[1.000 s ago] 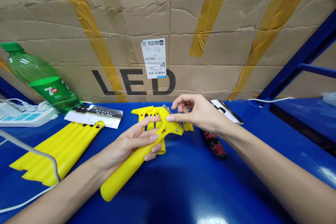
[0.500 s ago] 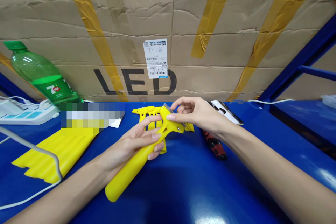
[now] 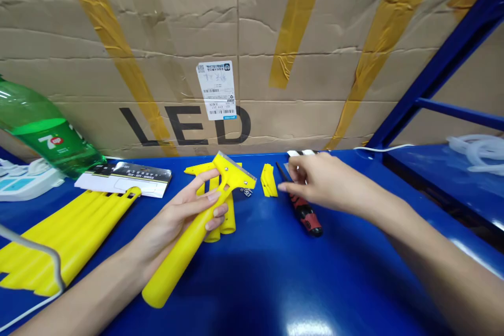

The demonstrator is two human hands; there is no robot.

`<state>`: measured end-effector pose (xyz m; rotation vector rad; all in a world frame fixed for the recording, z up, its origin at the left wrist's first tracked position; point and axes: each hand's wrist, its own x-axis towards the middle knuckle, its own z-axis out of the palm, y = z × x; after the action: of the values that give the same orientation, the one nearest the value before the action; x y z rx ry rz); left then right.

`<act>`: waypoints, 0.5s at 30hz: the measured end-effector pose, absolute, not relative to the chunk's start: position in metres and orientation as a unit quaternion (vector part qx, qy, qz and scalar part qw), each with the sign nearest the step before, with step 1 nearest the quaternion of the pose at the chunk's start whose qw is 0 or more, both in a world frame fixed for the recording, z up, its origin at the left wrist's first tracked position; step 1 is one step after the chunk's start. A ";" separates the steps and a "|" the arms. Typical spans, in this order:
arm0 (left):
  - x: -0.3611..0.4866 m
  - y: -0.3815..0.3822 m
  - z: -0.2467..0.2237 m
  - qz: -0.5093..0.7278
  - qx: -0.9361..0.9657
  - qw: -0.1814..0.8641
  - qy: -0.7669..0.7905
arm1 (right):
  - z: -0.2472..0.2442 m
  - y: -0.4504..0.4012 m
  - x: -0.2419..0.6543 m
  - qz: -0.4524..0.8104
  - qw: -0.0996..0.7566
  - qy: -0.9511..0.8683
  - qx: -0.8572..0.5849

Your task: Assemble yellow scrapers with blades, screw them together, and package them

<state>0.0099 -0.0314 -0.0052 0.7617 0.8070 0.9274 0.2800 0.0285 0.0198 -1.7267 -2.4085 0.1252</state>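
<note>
My left hand is wrapped round the neck of a yellow scraper, whose head with a metal blade edge points up and away from me. My right hand is over the red and black screwdriver, thumb and fingers curled towards each other; what they hold, if anything, is too small to make out. Between the hands lie small yellow plastic pieces. More yellow scraper handles lie on the blue table behind my left hand, partly hidden by it.
Several yellow handles lie at the left beside a printed package. Behind are a green bottle and a white power strip. A large cardboard box closes off the back. A grey cable crosses the left side.
My right hand has left the scraper's head and moved right, over the screwdriver. The scraper stays in my left hand, its blade edge now uncovered. The view has shifted to the right.
</note>
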 end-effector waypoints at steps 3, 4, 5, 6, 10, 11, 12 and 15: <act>0.018 -0.028 -0.004 0.426 0.355 0.746 0.369 | 0.007 0.015 0.283 0.025 0.023 -0.795 -0.605; 0.021 -0.028 -0.003 0.428 0.355 0.744 0.371 | 0.003 0.012 0.281 0.032 0.016 -0.792 -0.609; 0.024 -0.027 -0.002 0.429 0.354 0.742 0.374 | 0.000 0.010 0.279 0.039 0.012 -0.788 -0.614; 0.027 -0.027 -0.001 0.429 0.353 0.741 0.377 | -0.002 0.009 0.277 0.037 0.013 -0.782 -0.622; 0.035 -0.030 0.000 0.420 0.357 0.738 0.388 | -0.001 0.009 0.275 0.031 0.060 -0.760 -0.647; 0.036 -0.031 0.000 0.419 0.360 0.736 0.390 | 0.001 0.009 0.278 0.033 0.083 -0.757 -0.647; 0.036 -0.031 0.000 0.419 0.362 0.734 0.393 | 0.004 0.009 0.281 0.038 0.112 -0.755 -0.645; 0.032 -0.032 0.000 0.423 0.364 0.731 0.393 | 0.012 0.005 0.295 0.126 0.233 -0.746 -0.612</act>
<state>0.0320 -0.0322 0.0000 0.8011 0.8641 0.9308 0.2945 0.0050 0.0120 -1.6800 -2.0479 0.3465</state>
